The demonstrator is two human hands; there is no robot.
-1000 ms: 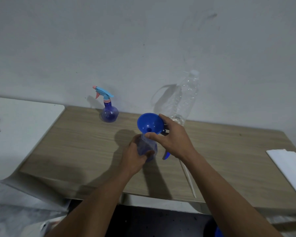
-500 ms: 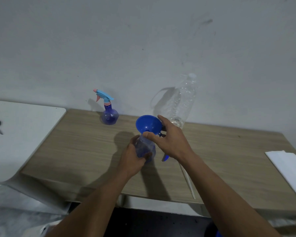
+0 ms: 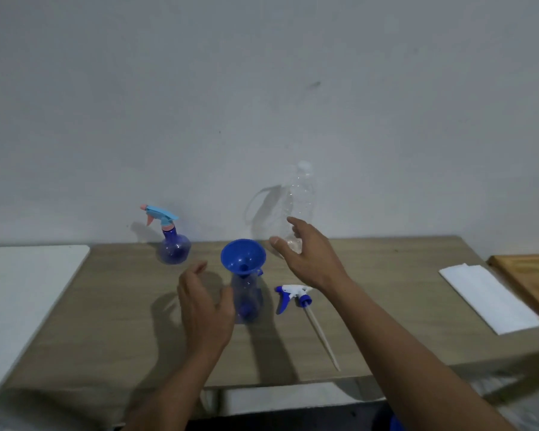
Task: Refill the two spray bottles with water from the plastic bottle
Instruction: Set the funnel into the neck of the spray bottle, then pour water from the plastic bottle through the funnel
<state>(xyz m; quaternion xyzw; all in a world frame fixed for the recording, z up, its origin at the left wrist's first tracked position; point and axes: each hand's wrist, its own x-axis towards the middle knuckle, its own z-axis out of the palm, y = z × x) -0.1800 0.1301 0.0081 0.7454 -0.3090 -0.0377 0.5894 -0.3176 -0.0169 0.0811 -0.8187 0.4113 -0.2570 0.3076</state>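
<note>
Over the tabletop (image 3: pixel 386 306) both hands are empty, fingers spread: the left hand (image 3: pixel 204 309) just beside the uncapped spray bottle (image 3: pixel 248 298), the right hand (image 3: pixel 308 256) in front of the clear plastic bottle (image 3: pixel 299 206) by the wall. A blue funnel (image 3: pixel 242 255) sits in the uncapped bottle's neck, and a trigger sprayer (image 3: pixel 291 295) lies alongside. The second spray bottle (image 3: pixel 172 244) stands far left, capped.

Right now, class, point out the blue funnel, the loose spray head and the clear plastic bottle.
blue funnel (image 3: pixel 241 253): head view, inner wall of its bowl.
loose spray head (image 3: pixel 293 289): head view, white top of the trigger body.
clear plastic bottle (image 3: pixel 299 197): head view, upper body below the cap.
</note>
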